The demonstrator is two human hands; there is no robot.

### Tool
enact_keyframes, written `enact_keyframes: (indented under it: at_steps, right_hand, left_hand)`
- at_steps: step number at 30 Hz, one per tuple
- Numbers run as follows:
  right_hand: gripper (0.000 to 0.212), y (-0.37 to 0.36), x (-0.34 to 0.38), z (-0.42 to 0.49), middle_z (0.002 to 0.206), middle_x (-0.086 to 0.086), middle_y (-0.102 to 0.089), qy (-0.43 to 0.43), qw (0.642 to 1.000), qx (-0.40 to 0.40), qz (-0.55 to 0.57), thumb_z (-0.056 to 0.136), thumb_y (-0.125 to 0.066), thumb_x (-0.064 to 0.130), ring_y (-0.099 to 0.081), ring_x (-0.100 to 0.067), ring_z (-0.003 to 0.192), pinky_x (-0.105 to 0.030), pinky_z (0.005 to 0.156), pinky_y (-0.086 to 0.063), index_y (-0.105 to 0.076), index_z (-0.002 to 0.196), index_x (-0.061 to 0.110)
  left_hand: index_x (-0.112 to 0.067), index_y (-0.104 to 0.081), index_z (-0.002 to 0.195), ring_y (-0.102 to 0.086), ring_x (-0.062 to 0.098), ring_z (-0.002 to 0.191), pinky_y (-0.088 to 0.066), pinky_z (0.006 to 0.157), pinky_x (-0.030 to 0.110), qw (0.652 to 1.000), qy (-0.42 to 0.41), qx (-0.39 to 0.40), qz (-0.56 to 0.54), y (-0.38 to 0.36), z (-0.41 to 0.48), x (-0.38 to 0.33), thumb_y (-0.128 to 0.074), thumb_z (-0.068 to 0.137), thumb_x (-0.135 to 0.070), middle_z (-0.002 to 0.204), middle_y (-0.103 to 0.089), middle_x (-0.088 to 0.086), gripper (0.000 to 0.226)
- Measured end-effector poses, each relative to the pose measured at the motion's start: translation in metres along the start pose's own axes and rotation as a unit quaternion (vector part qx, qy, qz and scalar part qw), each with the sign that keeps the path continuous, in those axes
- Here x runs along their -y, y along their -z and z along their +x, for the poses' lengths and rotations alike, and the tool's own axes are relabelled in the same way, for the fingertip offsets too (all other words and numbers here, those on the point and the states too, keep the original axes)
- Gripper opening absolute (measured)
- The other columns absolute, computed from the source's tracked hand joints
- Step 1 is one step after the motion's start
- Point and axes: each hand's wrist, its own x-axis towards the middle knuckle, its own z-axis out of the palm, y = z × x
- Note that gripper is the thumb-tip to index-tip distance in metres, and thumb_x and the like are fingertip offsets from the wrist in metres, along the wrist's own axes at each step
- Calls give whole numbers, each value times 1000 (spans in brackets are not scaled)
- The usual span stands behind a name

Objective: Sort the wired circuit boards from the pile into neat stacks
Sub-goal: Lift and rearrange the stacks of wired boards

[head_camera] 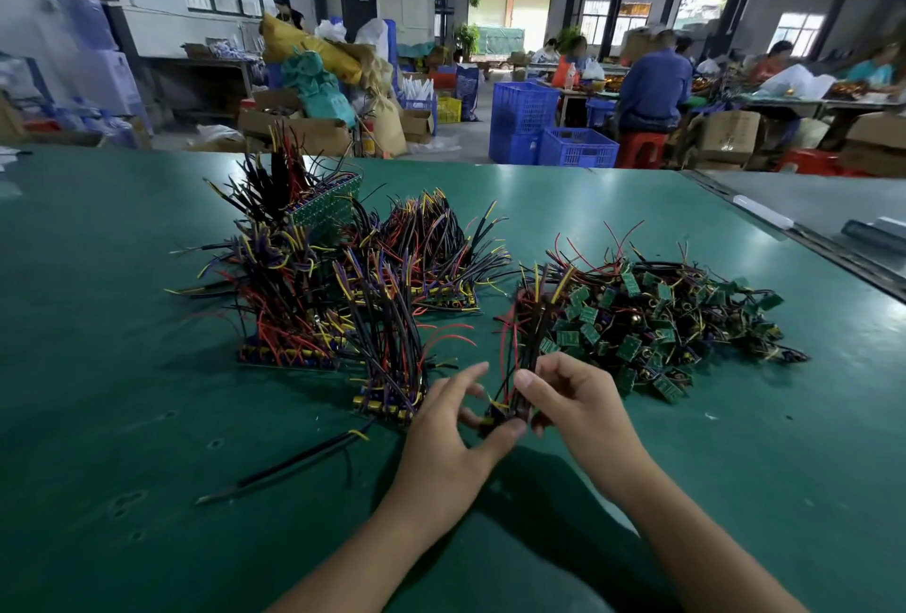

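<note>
Holding a small bundle of wired boards [510,387] upright between both hands, low over the near middle of the worktop [122,416]. Right hand [578,401]: thumb laid against the wires, fingers curled behind them, so the grip is closed on the bundle. Left hand [451,431]: thumb and a curled finger pinch the board end at the bottom, index finger out straight and free. Both forearms come in from the near edge. The wires, black, red and yellow, stand up out of the grip.

Just left of the grip, almost touching the left fingers: a short stack of boards [387,409] with its wires pointing up. Further left, a longer stack [289,355]. Beyond the grip, a third stack [441,298]; behind that, a tilted stack [326,210] leaning on the others. Right of the grip and beyond it: the unsorted pile [676,318], green boards and tangled wires. Near left of the grip, loose black wires [294,465] lie flat.

Worktop covered in green matting with small dents. Room is a workshop: blue crates [524,107], cardboard boxes, sacks, a red stool [642,146], and people seated at far benches.
</note>
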Motion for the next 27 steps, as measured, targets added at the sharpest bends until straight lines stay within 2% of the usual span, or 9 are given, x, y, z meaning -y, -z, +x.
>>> enact_keyframes:
  at_steps: [2, 6, 10, 12, 16, 20, 22, 25, 27]
  right_hand:
    - [23, -2, 0, -1, 52, 4, -53, -1, 1000, 6, -5, 74, -71, 38, -47, -9, 48, -22, 46, -41, -59, 65, 19]
    - [31, -4, 0, -4, 53, 5, -53, 5, 999, 15, -29, 75, -68, 41, -44, -9, 48, -21, 47, -39, -62, 72, 11]
    - [25, -5, 2, -4, 72, -3, -70, 24, 1000, 15, -8, 87, -58, 34, -54, -12, 58, -26, 51, -45, -59, 78, 11]
    - [21, -6, 2, -4, 78, -7, -72, 35, 999, -2, 11, 95, -55, 30, -58, -18, 64, -26, 53, -46, -59, 80, 16]
    - [20, -10, 3, -5, 75, -6, -69, 45, 996, -30, 68, 97, -53, 28, -63, -17, 69, -25, 52, -46, -55, 86, 11]
    - [24, -12, 4, -6, 76, -6, -69, 44, 991, -55, 118, 93, -47, 30, -66, -19, 72, -26, 53, -48, -50, 92, 6]
    - [26, -13, 3, -5, 74, -5, -68, 34, 987, -72, 139, 91, -47, 31, -67, -20, 71, -26, 55, -50, -49, 93, 5]
    - [13, -12, 1, -3, 74, -3, -65, 32, 983, -67, 167, 85, -64, 23, -64, -16, 70, -27, 63, -53, -54, 88, 15]
    - [31, -11, -3, -2, 78, -1, -59, 38, 990, -44, 127, 74, -80, 6, -60, -14, 73, -26, 68, -54, -53, 85, 18]
  left_hand:
    - [-50, -44, 125, -53, 0, 97, -39, 78, 8, 999, -24, -36, 14, 1, -2, -2, -72, 72, -53, 110, -50, -27, 61]
    - [-42, -52, 96, -54, 1, 95, -38, 77, 8, 992, -92, -64, 59, 1, -1, -8, -76, 77, -38, 99, -56, -19, 30]
    - [-27, -63, 88, -59, -1, 88, -45, 77, 16, 997, -44, -61, 21, 3, 0, -8, -69, 86, -29, 88, -65, -15, 7]
    - [-25, -64, 89, -61, -1, 86, -44, 71, 11, 997, -33, -75, -15, 2, 0, -7, -67, 89, -24, 87, -67, -11, 3]
    - [-23, -62, 90, -63, 2, 87, -46, 72, 9, 984, -10, -130, -125, 2, 3, -8, -65, 90, -13, 98, -63, -2, 11]
    - [-14, -62, 89, -68, 7, 83, -51, 73, 17, 965, 9, -161, -206, 3, 8, -8, -58, 94, -8, 89, -71, -8, 8]
    - [-14, -60, 89, -69, 10, 90, -54, 79, 27, 962, 18, -160, -221, 2, 8, -6, -57, 94, -7, 96, -72, -10, 9]
    - [-11, -53, 82, -67, 9, 95, -54, 82, 29, 963, 15, -150, -222, 1, 8, -6, -59, 91, 0, 105, -69, 2, 15]
    - [-7, -46, 73, -66, 7, 94, -51, 78, 19, 966, 2, -158, -206, 2, 9, -6, -62, 86, 9, 102, -65, 9, 26]
